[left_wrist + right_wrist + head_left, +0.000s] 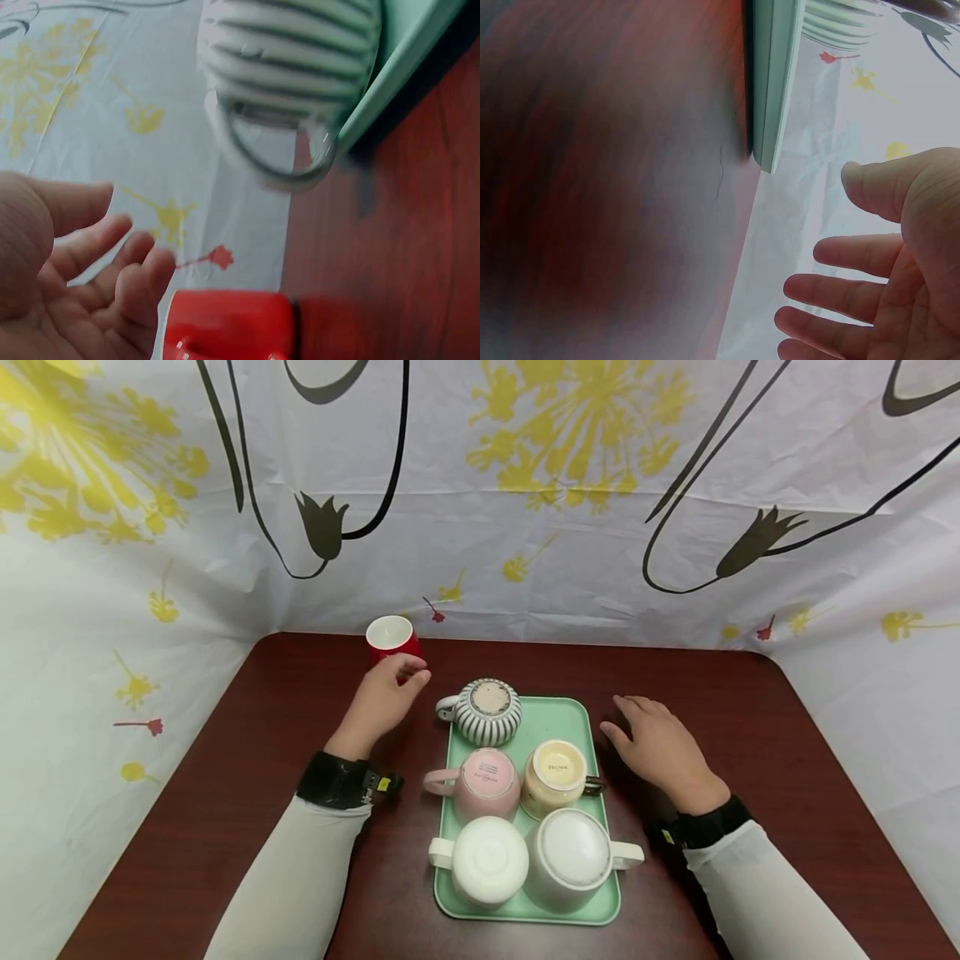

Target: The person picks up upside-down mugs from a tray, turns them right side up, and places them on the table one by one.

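Note:
My left hand (384,700) is near the red mug (382,647), which stands upright with its white inside showing at the back left of the table. In the left wrist view its fingers are loosely bent, apart from the red mug (229,322), and hold nothing. To its right, a striped cup (489,714) sits upside down at the far left corner of the green tray (558,718). My right hand (663,750) is over the table just right of the tray, fingers relaxed and holding nothing; the right wrist view shows the tray edge (769,97) beside its thumb.
Upside down on the tray are also a pink mug (486,785), a cream mug (555,777) with a dark handle, a white mug (491,864) and a larger white mug (573,856). Some handles jut past the tray's sides. A patterned cloth (450,543) hangs behind the table (217,793).

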The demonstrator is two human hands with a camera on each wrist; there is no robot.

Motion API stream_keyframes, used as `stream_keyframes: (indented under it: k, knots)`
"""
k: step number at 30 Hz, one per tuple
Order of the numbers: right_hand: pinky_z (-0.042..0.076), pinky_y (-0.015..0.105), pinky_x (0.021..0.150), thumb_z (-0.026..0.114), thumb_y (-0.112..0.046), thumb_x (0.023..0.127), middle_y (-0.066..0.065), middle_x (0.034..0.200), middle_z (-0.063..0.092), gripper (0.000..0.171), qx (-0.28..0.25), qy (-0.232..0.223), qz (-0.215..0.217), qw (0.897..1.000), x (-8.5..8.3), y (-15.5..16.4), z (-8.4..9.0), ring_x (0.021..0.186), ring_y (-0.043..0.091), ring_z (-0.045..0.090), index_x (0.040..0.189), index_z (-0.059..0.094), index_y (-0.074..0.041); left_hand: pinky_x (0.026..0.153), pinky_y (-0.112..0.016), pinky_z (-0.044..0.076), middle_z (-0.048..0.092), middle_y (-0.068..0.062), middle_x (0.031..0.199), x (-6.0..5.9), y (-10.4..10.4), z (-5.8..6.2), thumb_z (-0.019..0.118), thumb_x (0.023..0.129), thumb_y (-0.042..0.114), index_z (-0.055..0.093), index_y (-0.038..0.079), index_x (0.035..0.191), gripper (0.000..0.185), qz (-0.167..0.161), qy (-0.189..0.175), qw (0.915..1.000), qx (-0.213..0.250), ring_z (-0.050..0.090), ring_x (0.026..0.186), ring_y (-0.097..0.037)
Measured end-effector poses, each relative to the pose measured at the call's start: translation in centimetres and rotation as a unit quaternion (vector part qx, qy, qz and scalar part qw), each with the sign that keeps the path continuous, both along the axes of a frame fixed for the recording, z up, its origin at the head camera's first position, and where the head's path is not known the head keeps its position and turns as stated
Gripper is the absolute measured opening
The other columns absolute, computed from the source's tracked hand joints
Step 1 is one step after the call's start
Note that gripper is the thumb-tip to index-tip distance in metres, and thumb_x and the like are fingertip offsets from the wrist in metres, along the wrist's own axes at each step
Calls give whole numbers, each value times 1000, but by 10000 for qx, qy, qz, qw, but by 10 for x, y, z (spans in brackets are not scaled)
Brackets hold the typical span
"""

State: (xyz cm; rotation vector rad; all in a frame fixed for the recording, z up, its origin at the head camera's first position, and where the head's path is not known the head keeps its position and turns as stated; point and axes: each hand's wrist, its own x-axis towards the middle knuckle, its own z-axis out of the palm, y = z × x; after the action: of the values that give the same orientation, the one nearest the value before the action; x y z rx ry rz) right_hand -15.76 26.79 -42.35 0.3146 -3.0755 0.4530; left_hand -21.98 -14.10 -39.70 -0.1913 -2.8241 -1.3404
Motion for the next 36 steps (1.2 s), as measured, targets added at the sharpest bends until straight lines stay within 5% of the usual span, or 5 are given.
stream_keyframes:
  k: [11, 20, 36]
  knots:
    - [37, 67, 114, 56, -33, 107, 31, 153, 46, 60, -15, -40, -10, 10000, -1, -1, -1, 143, 50, 41, 154, 43, 3, 108, -53, 51, 65, -7, 138, 2, 15, -9, 63, 104, 31, 63, 16, 137, 37, -911, -689, 9933, -189, 58, 129, -30]
    - [39, 66, 113, 56, -33, 107, 30, 153, 47, 60, 5, -75, 14, 10000, -1, -2, -2, 143, 50, 42, 154, 44, 3, 98, -45, 56, 67, -7, 134, 3, 20, -16, 61, 105, 31, 65, 17, 135, 33, -1068, -1016, 9889, -194, 62, 113, -26]
    - [41, 66, 111, 57, -33, 107, 29, 152, 48, 59, -15, -95, 43, 9999, -1, -2, -3, 141, 49, 44, 153, 46, 2, 81, -34, 54, 69, -6, 100, 1, 17, -18, 62, 105, 31, 67, 15, 117, 21, -1376, -1218, 9828, -206, 64, 90, -22]
